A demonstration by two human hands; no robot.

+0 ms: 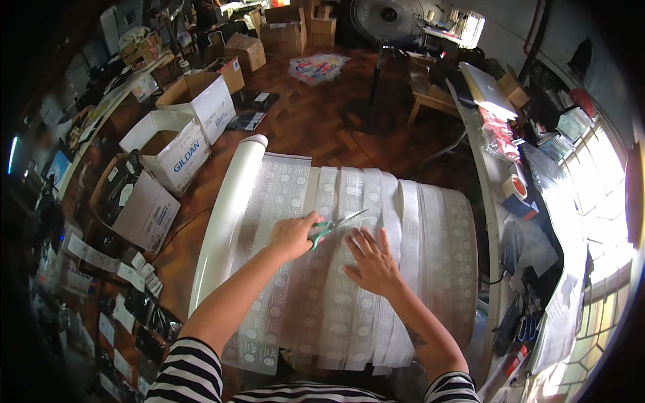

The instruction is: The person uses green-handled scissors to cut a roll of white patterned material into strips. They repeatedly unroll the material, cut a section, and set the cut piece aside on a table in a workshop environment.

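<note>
White roll (232,208): lies lengthwise along the left edge of my work, shiny on top; best left undisturbed, since a nudge could drag whatever lies against it.
Printed sheet (285,185): clear film with rows of pale marks, just beside the roll; those rows would make a handy guide for a straight cut.
Left hand (290,238): wrapped around the handles of the scissors (348,219), above the film; I'd keep the wrist loose and turn the whole arm rather than twist the grip.
Scissors: green handles, blades pointing right and a little away from me, seemingly parted; whether any film sits between them I cannot tell. Long, smooth strokes should leave a cleaner edge than short snips.
Strips (339,329): the film I'm working on, side by side and partly overlapping, in front of me under both hands; thin and likely to slide, so smoothing them first would help.
Right hand (375,269): empty as far as I can see, fingers spread palm-down over the strips; fingertips are close to the blade tips, so I'd draw them back before cutting.
Wider film (449,269): spreads beyond my right hand, printed too; worth keeping flat so nothing tugs.
</note>
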